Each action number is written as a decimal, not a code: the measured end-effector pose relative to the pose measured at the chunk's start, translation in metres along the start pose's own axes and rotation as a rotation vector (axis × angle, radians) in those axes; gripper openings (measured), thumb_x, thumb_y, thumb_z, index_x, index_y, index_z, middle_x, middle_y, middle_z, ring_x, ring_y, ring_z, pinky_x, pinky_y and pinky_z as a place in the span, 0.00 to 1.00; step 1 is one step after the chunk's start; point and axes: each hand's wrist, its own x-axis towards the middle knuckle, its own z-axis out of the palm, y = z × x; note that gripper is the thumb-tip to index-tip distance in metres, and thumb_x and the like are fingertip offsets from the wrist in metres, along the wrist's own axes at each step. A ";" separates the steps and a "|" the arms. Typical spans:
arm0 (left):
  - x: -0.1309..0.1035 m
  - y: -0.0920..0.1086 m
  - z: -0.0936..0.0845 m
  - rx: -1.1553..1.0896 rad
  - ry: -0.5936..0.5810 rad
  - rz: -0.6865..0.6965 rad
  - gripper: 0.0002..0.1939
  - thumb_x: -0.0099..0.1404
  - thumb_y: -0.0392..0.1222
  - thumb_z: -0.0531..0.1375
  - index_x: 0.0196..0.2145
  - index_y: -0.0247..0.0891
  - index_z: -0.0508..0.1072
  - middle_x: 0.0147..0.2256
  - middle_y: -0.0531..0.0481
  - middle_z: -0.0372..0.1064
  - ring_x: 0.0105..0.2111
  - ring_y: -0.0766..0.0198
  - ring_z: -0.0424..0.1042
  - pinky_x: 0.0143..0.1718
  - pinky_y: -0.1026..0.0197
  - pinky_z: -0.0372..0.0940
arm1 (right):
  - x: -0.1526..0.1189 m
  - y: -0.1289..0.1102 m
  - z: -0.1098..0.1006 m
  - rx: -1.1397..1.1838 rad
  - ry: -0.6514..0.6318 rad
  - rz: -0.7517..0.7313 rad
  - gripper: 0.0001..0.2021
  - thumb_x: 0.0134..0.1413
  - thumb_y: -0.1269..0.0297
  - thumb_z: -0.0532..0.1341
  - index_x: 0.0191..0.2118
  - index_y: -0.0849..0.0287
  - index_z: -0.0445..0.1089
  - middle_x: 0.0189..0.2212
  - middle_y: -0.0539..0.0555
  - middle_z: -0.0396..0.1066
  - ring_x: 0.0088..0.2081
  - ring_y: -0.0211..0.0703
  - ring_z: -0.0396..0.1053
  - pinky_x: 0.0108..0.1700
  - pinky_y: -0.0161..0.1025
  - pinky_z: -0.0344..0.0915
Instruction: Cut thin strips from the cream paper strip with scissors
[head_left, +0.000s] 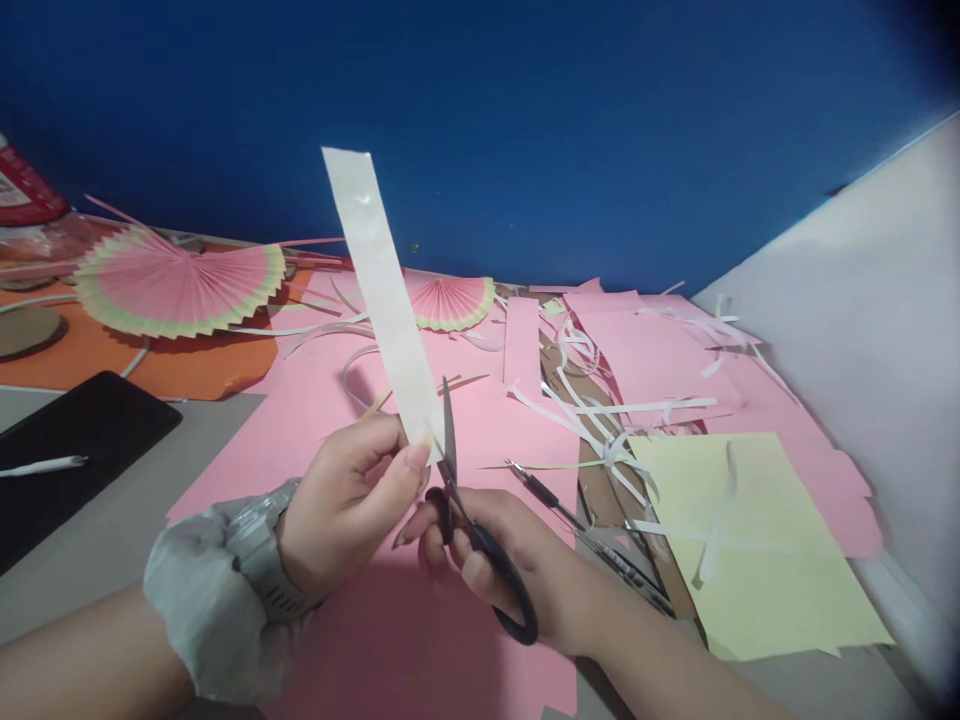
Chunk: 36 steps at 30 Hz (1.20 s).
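- With our left hand (352,490), we are pinching a white strip (382,290) near its lower end between thumb and fingers.
- We are holding it raised and tilted over a pink sheet (517,440).
- With our right hand (517,555), we are gripping black-handled scissors (450,440), a blade standing at the strip's lower right side.
- We are seeing a pleated fan (187,290) on our left, a yellow sheet (772,580) on our right.
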 end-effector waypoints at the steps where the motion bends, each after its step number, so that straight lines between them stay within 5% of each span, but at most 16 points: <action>1: 0.000 0.000 0.000 0.008 0.003 0.001 0.14 0.63 0.39 0.50 0.20 0.39 0.59 0.12 0.59 0.55 0.11 0.72 0.60 0.12 0.69 0.54 | 0.000 0.000 0.000 0.003 -0.008 0.001 0.27 0.53 0.40 0.49 0.39 0.62 0.65 0.24 0.51 0.59 0.26 0.39 0.55 0.30 0.37 0.57; 5: 0.001 0.001 0.001 0.006 0.018 0.003 0.14 0.62 0.38 0.51 0.19 0.39 0.58 0.12 0.59 0.54 0.11 0.73 0.59 0.11 0.70 0.53 | -0.001 0.001 0.000 0.001 -0.016 0.002 0.29 0.52 0.38 0.48 0.39 0.62 0.65 0.25 0.51 0.58 0.26 0.38 0.53 0.29 0.37 0.56; 15: 0.000 -0.002 0.000 0.042 0.012 -0.010 0.15 0.63 0.41 0.50 0.19 0.39 0.59 0.12 0.59 0.55 0.12 0.72 0.60 0.13 0.69 0.55 | -0.001 0.001 0.000 0.021 -0.013 0.027 0.14 0.58 0.56 0.52 0.40 0.61 0.66 0.25 0.50 0.58 0.27 0.39 0.57 0.31 0.36 0.58; 25: 0.000 -0.004 0.000 0.035 0.001 -0.038 0.15 0.64 0.44 0.50 0.20 0.39 0.59 0.12 0.58 0.56 0.12 0.71 0.60 0.13 0.68 0.54 | 0.000 -0.002 0.000 0.037 -0.026 0.017 0.27 0.55 0.41 0.48 0.40 0.62 0.66 0.24 0.50 0.57 0.26 0.38 0.56 0.30 0.36 0.57; 36: 0.001 -0.003 0.000 0.039 -0.014 -0.001 0.15 0.65 0.42 0.48 0.20 0.39 0.58 0.12 0.59 0.55 0.13 0.72 0.59 0.14 0.69 0.54 | -0.001 -0.001 0.000 0.060 -0.011 0.007 0.29 0.52 0.38 0.48 0.40 0.62 0.66 0.25 0.51 0.59 0.29 0.40 0.58 0.33 0.38 0.57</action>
